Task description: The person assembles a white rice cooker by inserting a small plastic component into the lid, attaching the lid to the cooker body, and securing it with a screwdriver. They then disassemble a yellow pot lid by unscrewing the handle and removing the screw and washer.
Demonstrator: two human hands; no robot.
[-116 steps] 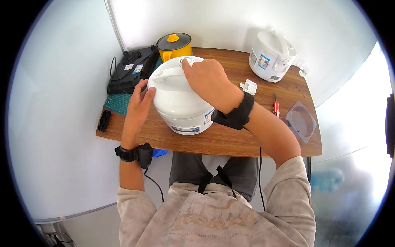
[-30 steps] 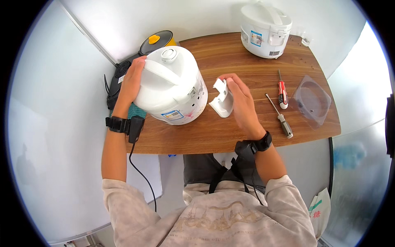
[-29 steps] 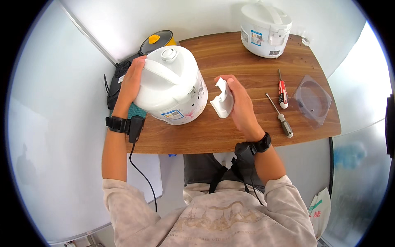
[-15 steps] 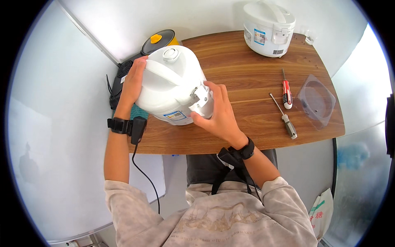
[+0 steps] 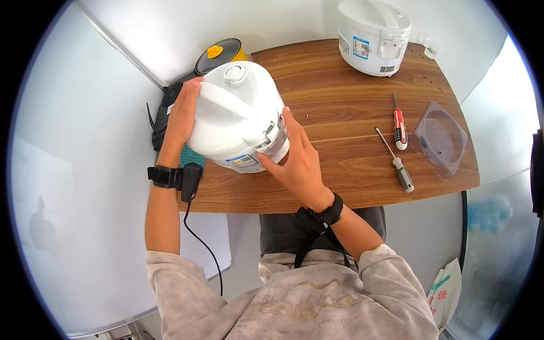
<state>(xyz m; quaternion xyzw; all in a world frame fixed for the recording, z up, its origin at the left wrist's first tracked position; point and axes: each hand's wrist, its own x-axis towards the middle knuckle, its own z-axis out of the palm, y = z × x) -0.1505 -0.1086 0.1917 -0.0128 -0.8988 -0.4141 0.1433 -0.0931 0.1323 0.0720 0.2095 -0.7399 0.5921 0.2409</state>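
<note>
A white rice cooker (image 5: 218,136) with a curved carrying handle and a round steam vent stands at the left of the table. My left hand (image 5: 182,116) grips its upper left side, fingers at the handle's end. At its front right, my right hand (image 5: 297,161) has thumb and fingers spread around a white latch cover (image 5: 276,145), holding it against the body. Part of the cover is hidden behind the fingers. Just right of that hand a tiny screw (image 5: 307,116) lies on the wood.
A second white rice cooker (image 5: 374,42) stands at the back right. Nearer are a red-and-white screwdriver (image 5: 399,127), a grey-handled screwdriver (image 5: 403,173) and a clear plastic tray (image 5: 443,141). A yellow pot with a dark lid (image 5: 226,52) and a green mat (image 5: 192,157) are at the left.
My right hand has pushed the latch cover from a tilted position in against the cooker's front. The small screw, hidden before, shows on the table. My left hand stays put.
</note>
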